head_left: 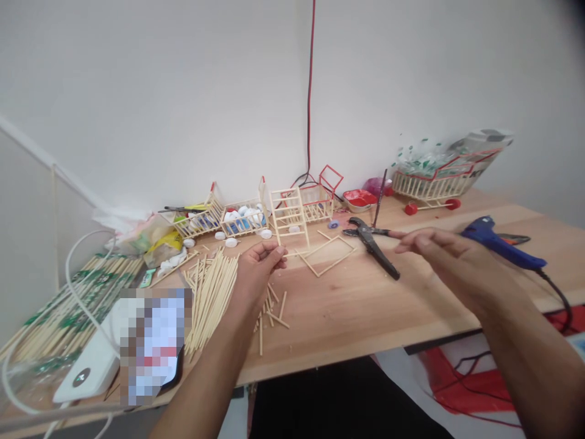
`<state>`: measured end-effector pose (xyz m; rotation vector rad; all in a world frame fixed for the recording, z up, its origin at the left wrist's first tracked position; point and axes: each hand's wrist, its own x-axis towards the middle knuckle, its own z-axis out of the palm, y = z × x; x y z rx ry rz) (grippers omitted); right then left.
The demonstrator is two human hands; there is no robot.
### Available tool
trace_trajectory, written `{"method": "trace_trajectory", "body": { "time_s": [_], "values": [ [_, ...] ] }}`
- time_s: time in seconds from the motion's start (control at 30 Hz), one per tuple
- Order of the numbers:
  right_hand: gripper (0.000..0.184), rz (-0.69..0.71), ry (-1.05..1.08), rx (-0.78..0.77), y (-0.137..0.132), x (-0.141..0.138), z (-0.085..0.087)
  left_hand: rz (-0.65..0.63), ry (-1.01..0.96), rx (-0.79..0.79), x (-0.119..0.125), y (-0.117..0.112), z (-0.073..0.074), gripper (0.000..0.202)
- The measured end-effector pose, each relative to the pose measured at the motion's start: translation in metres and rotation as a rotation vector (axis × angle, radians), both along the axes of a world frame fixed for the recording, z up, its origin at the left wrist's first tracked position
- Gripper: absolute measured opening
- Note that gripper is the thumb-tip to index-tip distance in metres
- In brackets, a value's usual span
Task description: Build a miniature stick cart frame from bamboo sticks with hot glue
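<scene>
The left hand [261, 268] pinches a stick frame [304, 216] near its lower end, over the counter [347, 311], while the right hand [450, 256] meets the pliers [373, 245], its grip impossible to tell.

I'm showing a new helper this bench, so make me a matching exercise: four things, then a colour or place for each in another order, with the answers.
Things:
1. Ladder-shaped stick frame
2. Glue gun
3. Pliers
4. Small dish

Colours or places:
A. Blue
B. Dark, at the fingertips of the right hand
C. Red inside
D. Held in the left hand

Pairs: 1-D, 2-A, 3-B, 4-C
</scene>
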<state>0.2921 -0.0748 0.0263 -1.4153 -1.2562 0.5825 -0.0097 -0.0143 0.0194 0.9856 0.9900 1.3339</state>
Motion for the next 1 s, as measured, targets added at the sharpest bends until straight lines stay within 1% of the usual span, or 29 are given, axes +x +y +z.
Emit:
{"method": "trace_trajectory", "body": {
  "time_s": [0.03,0.1,0.17,0.23,0.33,0.47,0.63,0.7,0.83,0.93,1.0],
  "values": [
    [0.03,0.093,-0.086,-0.036,-0.002,-0.004,0.002,0.013,-0.004,0.002,-0.001,0.0,0.001,0.032],
    [0.029,0.254,-0.163,-0.056,-0.003,-0.014,0.005,0.027,-0.007,0.003,-0.001,0.001,0.003,0.032],
    [0.033,0.293,-0.164,-0.034,-0.002,-0.022,0.006,0.03,-0.008,0.002,-0.002,0.001,0.004,0.033],
    [0.035,0.299,-0.111,-0.023,0.0,-0.028,0.005,0.032,-0.011,-0.002,-0.002,0.001,0.004,0.033],
    [0.036,0.313,0.02,-0.03,0.005,-0.033,-0.002,0.028,-0.016,0.002,-0.002,0.001,0.004,0.032],
    [0.037,0.251,0.078,-0.113,0.009,-0.035,-0.011,0.023,-0.026,0.002,-0.002,0.0,0.004,0.032],
    [0.041,0.195,0.146,-0.189,0.01,-0.038,-0.018,0.023,-0.033,0.001,-0.002,-0.001,0.005,0.033],
    [0.039,0.181,0.126,-0.184,0.011,-0.036,-0.021,0.025,-0.028,0.0,-0.002,0.0,0.005,0.033],
    [0.037,0.162,0.066,-0.112,0.013,-0.031,-0.029,0.021,-0.028,-0.001,-0.002,-0.001,0.005,0.033],
    [0.032,0.159,0.111,-0.101,0.011,-0.03,-0.03,0.017,-0.026,0.0,-0.001,-0.001,0.005,0.031],
    [0.037,0.16,0.162,-0.096,0.01,-0.031,-0.03,0.016,-0.018,-0.001,-0.001,-0.001,0.005,0.03]
  ]
}}
